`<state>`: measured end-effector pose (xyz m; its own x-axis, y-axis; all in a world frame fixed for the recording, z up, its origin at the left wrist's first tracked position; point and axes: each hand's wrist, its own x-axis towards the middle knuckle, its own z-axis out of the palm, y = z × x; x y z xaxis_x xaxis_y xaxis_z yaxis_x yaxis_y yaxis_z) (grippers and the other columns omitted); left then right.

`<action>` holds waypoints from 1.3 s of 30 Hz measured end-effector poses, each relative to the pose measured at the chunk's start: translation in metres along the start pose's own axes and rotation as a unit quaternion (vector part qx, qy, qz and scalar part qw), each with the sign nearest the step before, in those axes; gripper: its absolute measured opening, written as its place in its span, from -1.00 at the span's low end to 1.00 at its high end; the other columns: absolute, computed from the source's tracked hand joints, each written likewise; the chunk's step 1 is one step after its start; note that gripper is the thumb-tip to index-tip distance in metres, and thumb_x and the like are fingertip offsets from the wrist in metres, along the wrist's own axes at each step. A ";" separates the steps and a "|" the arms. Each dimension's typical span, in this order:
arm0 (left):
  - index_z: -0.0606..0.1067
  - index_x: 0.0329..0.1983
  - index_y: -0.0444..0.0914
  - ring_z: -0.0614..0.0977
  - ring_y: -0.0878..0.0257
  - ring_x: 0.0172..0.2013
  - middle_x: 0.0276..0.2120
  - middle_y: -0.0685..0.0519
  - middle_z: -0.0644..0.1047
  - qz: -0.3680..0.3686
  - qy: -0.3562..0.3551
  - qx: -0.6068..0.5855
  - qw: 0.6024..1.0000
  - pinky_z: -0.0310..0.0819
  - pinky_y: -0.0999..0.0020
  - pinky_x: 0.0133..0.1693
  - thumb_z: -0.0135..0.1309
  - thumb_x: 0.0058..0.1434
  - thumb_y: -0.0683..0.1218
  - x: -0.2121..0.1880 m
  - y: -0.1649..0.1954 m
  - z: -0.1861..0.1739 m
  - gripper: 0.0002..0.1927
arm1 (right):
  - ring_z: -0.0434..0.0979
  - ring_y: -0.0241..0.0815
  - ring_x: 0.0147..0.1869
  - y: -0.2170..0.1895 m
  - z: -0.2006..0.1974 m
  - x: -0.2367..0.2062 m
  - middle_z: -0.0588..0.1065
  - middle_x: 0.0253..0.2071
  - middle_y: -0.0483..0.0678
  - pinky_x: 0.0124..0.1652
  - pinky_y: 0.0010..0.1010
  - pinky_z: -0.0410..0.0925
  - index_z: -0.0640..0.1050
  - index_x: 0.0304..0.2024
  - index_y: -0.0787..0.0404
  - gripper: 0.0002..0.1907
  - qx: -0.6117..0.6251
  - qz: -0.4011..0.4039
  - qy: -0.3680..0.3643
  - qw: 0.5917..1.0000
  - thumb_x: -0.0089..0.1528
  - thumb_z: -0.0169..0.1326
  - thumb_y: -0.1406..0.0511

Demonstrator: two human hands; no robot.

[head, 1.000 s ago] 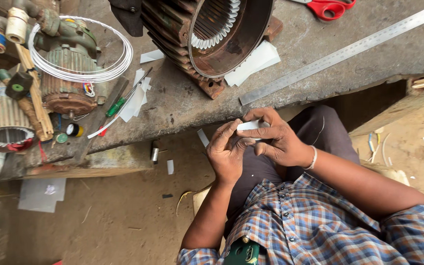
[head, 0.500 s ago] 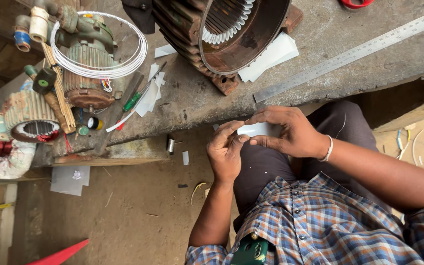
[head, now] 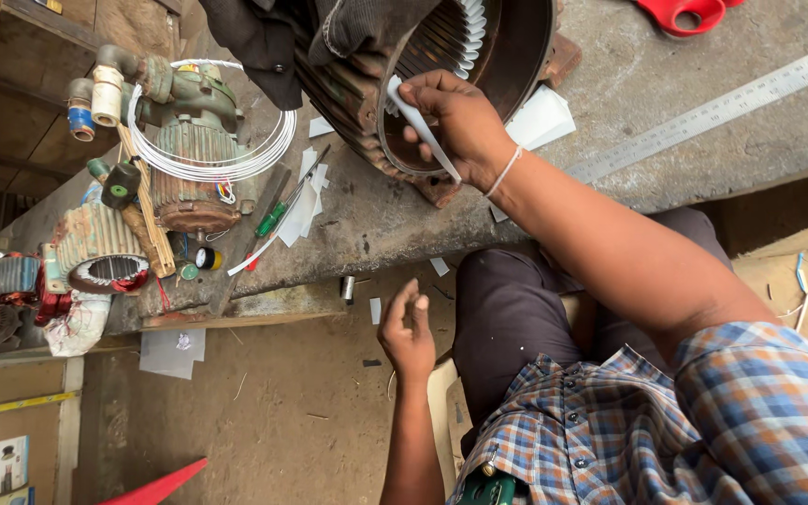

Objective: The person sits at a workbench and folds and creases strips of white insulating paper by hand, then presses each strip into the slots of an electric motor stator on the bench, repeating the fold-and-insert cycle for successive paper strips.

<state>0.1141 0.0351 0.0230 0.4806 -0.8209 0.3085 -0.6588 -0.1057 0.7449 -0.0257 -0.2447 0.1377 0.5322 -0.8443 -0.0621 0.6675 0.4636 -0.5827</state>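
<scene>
Right hand (head: 460, 126) (paper strip (head: 420, 126)) at stator (head: 441, 65)

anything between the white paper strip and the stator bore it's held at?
Nothing visible. The right hand holds the white strip right at the open rim of the motor stator; dark cloth drapes the housing's top, off to the side. The left hand is empty, near the lap.

Soft, even daylight fills the scene, bright on the grey table (head: 666, 84) and dimmer inside the motor housing (head: 460, 75), whose bore sits in shade. Shadows are faint and diffuse, no harsh glare. Focus is sharp throughout; straight lines bow slightly near the edges
</scene>
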 end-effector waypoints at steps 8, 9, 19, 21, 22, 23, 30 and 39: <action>0.57 0.13 -0.19 0.63 -0.03 0.01 0.01 -0.07 0.59 0.013 -0.108 0.163 0.981 0.56 0.11 -0.03 0.11 0.34 -0.03 -0.038 -0.019 0.023 -0.68 | 0.53 -0.31 -0.49 0.000 0.008 0.019 0.51 -0.33 -0.03 -0.66 -0.53 0.31 0.47 -0.07 0.23 -0.88 0.059 0.076 0.010 0.995 0.35 0.06 0.35; 0.57 0.12 -0.19 0.64 -0.03 0.02 0.01 -0.07 0.59 0.017 -0.104 0.150 0.983 0.56 0.11 -0.02 0.10 0.35 -0.04 -0.039 -0.017 0.025 -0.69 | 0.52 -0.31 -0.50 0.000 0.009 0.021 0.51 -0.33 -0.03 -0.66 -0.54 0.31 0.47 -0.07 0.23 -0.88 0.064 0.086 0.013 0.994 0.34 0.06 0.36; 0.58 0.12 -0.19 0.62 -0.03 0.03 0.00 -0.05 0.59 0.027 -0.134 0.149 0.979 0.53 0.11 -0.01 0.04 0.40 -0.03 -0.029 0.003 0.026 -0.71 | 0.58 -0.24 -0.51 0.002 0.005 0.042 0.55 -0.36 0.08 -0.65 -0.47 0.39 0.44 -0.13 0.36 -0.88 0.029 0.059 0.028 0.997 0.36 0.07 0.39; 0.59 0.11 -0.19 0.61 -0.04 0.01 -0.02 -0.05 0.60 0.024 -0.140 0.153 0.978 0.52 0.10 -0.02 0.04 0.41 -0.03 -0.029 0.004 0.026 -0.71 | 0.60 -0.21 -0.50 0.001 0.010 0.048 0.56 -0.36 0.10 -0.62 -0.43 0.44 0.42 -0.16 0.37 -0.87 0.000 0.039 0.035 0.999 0.36 0.07 0.40; 0.59 0.09 -0.18 0.61 -0.03 0.00 -0.03 -0.05 0.60 0.027 -0.141 0.150 0.978 0.52 0.11 -0.02 0.04 0.41 -0.02 -0.030 0.004 0.026 -0.72 | 0.61 -0.20 -0.49 0.000 0.011 0.049 0.56 -0.37 0.11 -0.60 -0.42 0.46 0.41 -0.17 0.37 -0.89 -0.002 0.040 0.033 0.999 0.36 0.06 0.40; 0.60 0.08 -0.18 0.62 -0.03 -0.02 -0.05 -0.05 0.60 0.029 -0.142 0.148 0.978 0.53 0.12 -0.03 0.04 0.40 -0.02 -0.030 0.004 0.025 -0.73 | 0.61 -0.19 -0.48 -0.001 0.010 0.048 0.55 -0.37 0.12 -0.58 -0.40 0.48 0.41 -0.17 0.36 -0.90 -0.003 0.041 0.031 0.999 0.35 0.04 0.40; 0.61 0.06 -0.19 0.60 -0.05 -0.05 -0.09 -0.06 0.59 0.042 -0.150 0.134 0.979 0.50 0.12 -0.03 0.07 0.38 -0.03 -0.034 0.003 0.024 -0.74 | 0.67 -0.12 -0.35 -0.008 -0.008 0.040 0.59 -0.28 0.09 -0.38 -0.33 0.61 0.48 -0.16 0.36 -0.92 -0.062 0.022 -0.029 0.997 0.32 0.06 0.43; 0.57 0.12 -0.09 0.60 -0.05 0.00 0.00 -0.04 0.58 -0.028 -0.149 0.199 0.968 0.50 0.12 -0.03 0.08 0.33 -0.01 -0.032 -0.024 0.003 -0.68 | 0.63 -0.14 -0.44 -0.031 -0.015 0.013 0.56 -0.35 0.13 -0.43 -0.36 0.58 0.47 -0.12 0.33 -0.81 -0.149 0.153 -0.066 0.975 0.40 0.02 0.28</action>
<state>0.1130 0.0627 -0.0065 0.3730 -0.9268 0.0446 -0.8353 -0.3144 0.4510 -0.0469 -0.2743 0.1430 0.7580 -0.6278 -0.1769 0.2961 0.5729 -0.7643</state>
